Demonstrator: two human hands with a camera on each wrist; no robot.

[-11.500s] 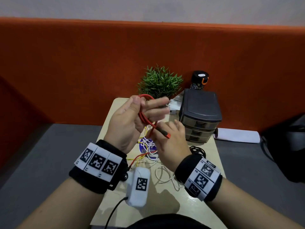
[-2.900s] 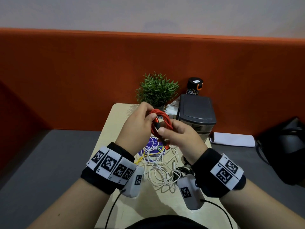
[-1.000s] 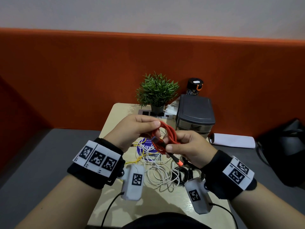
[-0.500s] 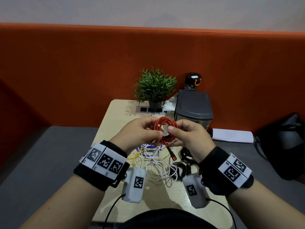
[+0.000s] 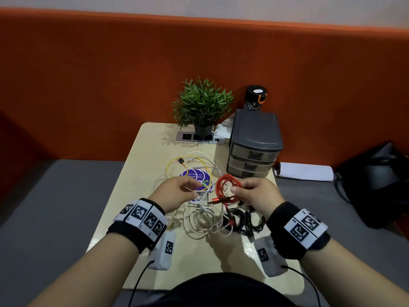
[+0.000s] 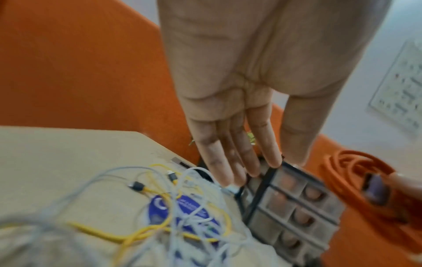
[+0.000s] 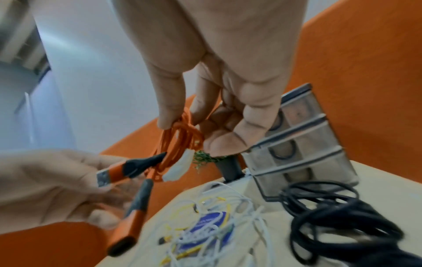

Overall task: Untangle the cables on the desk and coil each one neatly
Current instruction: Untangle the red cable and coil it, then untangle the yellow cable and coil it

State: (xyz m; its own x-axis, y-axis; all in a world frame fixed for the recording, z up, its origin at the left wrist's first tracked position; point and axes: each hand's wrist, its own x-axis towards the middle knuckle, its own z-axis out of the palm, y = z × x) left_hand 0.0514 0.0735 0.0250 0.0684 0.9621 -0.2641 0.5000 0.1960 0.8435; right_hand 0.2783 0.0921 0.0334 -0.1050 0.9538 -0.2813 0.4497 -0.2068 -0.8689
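Red cable [image 5: 225,191] coiled.
Your left hand [image 5: 174,196] just let go, fingers loose; your right hand [image 5: 254,196] alone pinches it, mid-frame.

Left of the drawer unit [image 5: 254,147], tangled white and yellow cables [image 5: 199,173] cover the desk [image 5: 141,178]. Black cables [image 5: 245,220] lie in front of it. The plant [image 5: 202,105] stands behind-left.

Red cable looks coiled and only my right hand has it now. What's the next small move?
Probably set the red cable down on the bare desk, apart from the tangle: the right hand pinches a finished, tied coil, the left hand is open, and white cables lie loose.
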